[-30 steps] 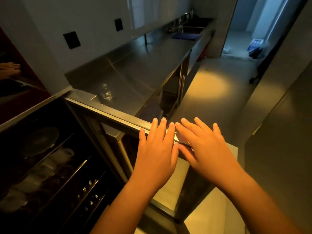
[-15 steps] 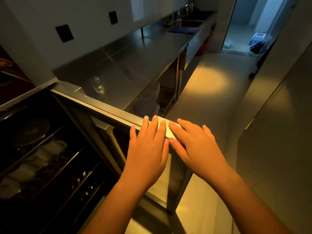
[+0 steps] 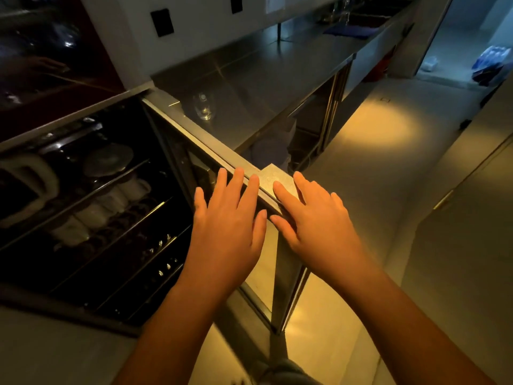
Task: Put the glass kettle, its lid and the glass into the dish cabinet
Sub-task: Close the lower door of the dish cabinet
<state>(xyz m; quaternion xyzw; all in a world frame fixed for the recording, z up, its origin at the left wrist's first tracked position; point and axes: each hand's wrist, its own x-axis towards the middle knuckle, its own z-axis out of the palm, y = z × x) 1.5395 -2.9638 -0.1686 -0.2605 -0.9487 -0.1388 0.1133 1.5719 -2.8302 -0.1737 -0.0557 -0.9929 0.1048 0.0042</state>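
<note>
Resting flat on the top edge of the open cabinet door [image 3: 211, 151], the left hand [image 3: 227, 232] and the right hand [image 3: 322, 229] lay side by side, thumbs nearly meeting. The fingers of the left [image 3: 237, 184] were straight and close together, their tips reaching just over the inner side of the edge. The fingers of the right [image 3: 286, 194] were straight and a little spread, lying over the door's outer corner. Neither hand held anything.

The glass [image 3: 204, 108] stood upright on the steel desk [image 3: 263, 79], beyond the left fingertips and well apart from them, just past the far end of the door's edge.

To the left of the left fingers the dish cabinet [image 3: 69, 119] stood open, dark inside, with wire racks. White cups [image 3: 111, 201] lay in a row on one rack, and a round disc [image 3: 108, 159] sat above them. Whether that disc was the lid could not be told, and the kettle could not be made out in the gloom.

To the right of the right fingers and beyond them, the floor [image 3: 374, 134] carried a yellow pool of light.
</note>
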